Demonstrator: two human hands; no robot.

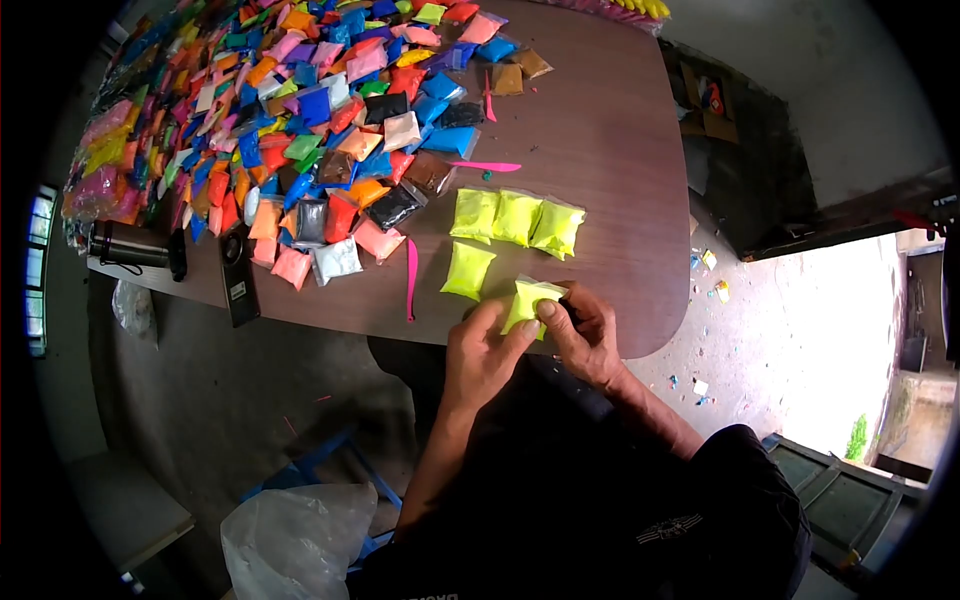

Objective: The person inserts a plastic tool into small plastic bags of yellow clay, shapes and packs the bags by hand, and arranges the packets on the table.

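A small neon yellow packet (527, 303) is held between both hands at the table's near edge. My left hand (482, 350) pinches its lower left side with the thumb on top. My right hand (588, 330) grips its right side, thumb pressed on the packet's face. Just beyond, another yellow packet (467, 270) lies flat on the table. Three more lie in a row behind it: a left one (475, 214), a middle one (516, 218) and a right one (558, 228).
A big heap of coloured packets (330, 110) covers the table's left part. Pink plastic tools (411, 280) lie beside it. A metal flask (130, 245) and a dark box (238, 280) sit at the left edge. A plastic bag (290, 540) hangs near a blue stool (345, 450).
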